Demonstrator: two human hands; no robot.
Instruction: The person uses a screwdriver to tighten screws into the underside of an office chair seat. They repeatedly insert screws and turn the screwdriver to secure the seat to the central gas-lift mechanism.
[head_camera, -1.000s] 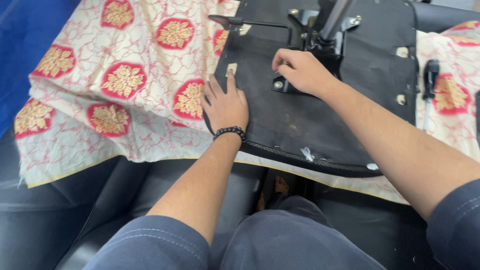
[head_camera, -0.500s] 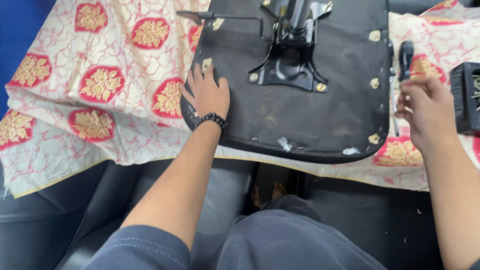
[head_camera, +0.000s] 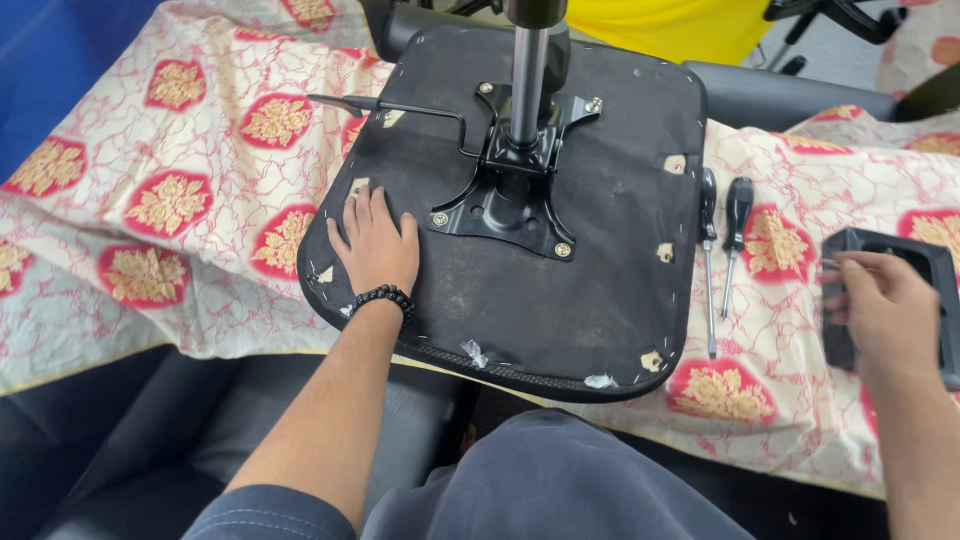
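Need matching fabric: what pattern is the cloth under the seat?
Cream cloth with red-and-gold medallions; head view.

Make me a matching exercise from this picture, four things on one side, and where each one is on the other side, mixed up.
1 left hand
2 right hand
3 screwdrivers
4 metal post

A standing up from the bracket at the seat's middle
B flat on the black seat underside
C at the black tray
D lying on the patterned cloth

Pairs: 1-B, 2-C, 3-D, 4-A
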